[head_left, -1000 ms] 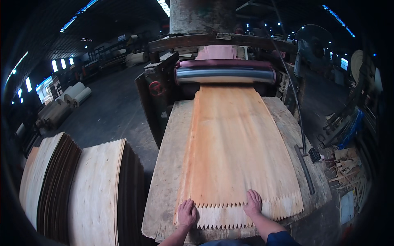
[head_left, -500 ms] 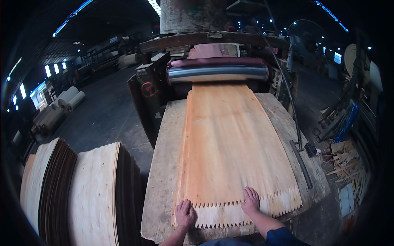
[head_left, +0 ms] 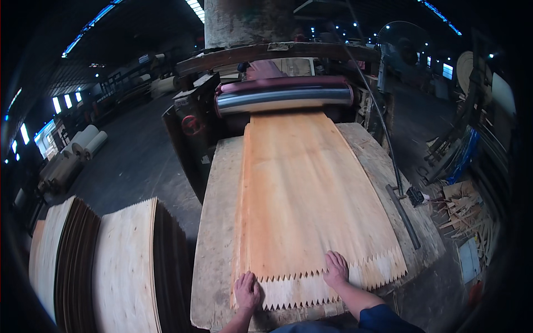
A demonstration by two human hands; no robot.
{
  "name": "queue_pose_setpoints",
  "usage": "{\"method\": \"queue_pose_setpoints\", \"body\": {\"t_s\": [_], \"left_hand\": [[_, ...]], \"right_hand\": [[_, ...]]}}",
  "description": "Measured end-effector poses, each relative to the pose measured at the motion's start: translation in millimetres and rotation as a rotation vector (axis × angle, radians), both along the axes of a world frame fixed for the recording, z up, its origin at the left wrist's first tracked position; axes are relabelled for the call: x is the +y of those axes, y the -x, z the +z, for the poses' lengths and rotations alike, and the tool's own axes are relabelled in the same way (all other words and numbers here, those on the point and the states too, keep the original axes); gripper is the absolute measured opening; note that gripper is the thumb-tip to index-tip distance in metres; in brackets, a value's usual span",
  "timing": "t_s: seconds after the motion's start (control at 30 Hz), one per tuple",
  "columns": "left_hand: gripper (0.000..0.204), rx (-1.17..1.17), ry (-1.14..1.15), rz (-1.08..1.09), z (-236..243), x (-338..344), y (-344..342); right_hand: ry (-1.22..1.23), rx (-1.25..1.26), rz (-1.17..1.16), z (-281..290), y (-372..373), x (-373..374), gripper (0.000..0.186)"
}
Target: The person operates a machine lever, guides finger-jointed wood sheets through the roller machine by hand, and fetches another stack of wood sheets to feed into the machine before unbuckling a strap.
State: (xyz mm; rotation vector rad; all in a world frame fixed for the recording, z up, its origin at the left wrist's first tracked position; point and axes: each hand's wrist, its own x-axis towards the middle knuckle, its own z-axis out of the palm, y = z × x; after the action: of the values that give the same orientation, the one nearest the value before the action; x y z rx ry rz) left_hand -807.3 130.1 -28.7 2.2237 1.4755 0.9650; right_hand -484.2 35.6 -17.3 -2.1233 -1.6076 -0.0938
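Orange-tan veneer sheets (head_left: 294,200) with sawtooth near ends lie on a worn board table (head_left: 214,222) and run up beneath a shiny metal roller (head_left: 283,97). My left hand (head_left: 247,289) rests on the stack's near left corner, fingers slightly curved over the toothed edge. To the right, my right hand (head_left: 336,270) lies on the veneer at the toothed edge, fingers extended. Whether either presses down, I cannot tell. A dark metal bar (head_left: 405,222) lies along the table's right side.
Two upright stacks of toothed veneer (head_left: 122,261) stand at lower left. A red handwheel (head_left: 191,125) is beside the roller, with pink material (head_left: 266,69) behind it. Pale rolls (head_left: 83,139) lie on the floor at left. Wood scraps (head_left: 461,211) and blue material (head_left: 465,155) sit at right.
The view has turned a little, so the machine and table appear farther left. Both hands stay on the sheets, appearing shifted slightly left, with my right hand a touch higher in the picture.
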Motion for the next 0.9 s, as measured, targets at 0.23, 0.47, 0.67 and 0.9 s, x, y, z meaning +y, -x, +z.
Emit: {"method": "queue_pose_setpoints", "body": {"t_s": [0.23,0.47,0.67,0.9], "left_hand": [[0.039,-0.004,-0.024,-0.002,0.8,-0.9,0.1],[0.039,0.01,-0.042,-0.001,-2.6,-0.6,1.2],[0.039,0.008,-0.032,-0.002,0.5,0.2,0.5],[0.039,0.017,-0.027,0.001,-1.1,0.4,0.8]], "right_hand": [[0.015,-0.028,-0.007,-2.6,-0.9,-0.9,0.063],[0.01,-0.038,-0.002,-3.6,-0.7,-0.6,0.063],[-0.014,-0.044,0.007,-1.2,-1.1,-0.1,0.064],[-0.017,-0.037,0.012,-1.4,-0.8,0.0,0.064]]}}
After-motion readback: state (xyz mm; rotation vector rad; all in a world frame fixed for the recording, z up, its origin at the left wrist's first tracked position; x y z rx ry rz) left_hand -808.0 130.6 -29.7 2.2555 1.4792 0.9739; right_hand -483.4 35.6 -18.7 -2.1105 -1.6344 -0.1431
